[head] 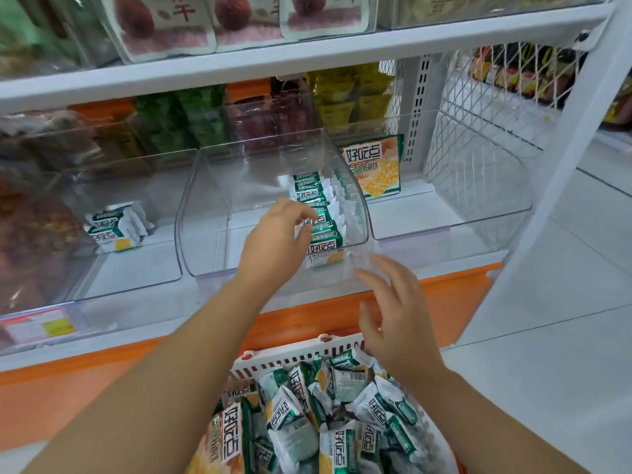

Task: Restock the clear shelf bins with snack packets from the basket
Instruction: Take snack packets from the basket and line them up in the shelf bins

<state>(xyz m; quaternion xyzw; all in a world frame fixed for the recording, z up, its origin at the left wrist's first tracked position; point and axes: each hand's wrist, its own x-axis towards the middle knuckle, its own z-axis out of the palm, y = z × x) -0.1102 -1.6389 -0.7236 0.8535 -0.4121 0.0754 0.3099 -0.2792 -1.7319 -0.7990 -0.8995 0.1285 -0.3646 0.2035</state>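
A row of packets (321, 217) is stood on edge along the right side of the middle bin (212, 206), its long axis running front to back, with the printed faces turned forward. The row is touched by the bent fingers of the left hand (277, 241); whether a packet is gripped cannot be told. The right hand (393, 319) is held spread and empty above the basket (290, 354), where loose packets (325, 422) are heaped.

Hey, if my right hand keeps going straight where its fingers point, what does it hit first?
Most likely the clear front wall of the middle bin, near its right corner, just beyond the fingertips of the right hand. The packets stand behind it. Depth is unclear.
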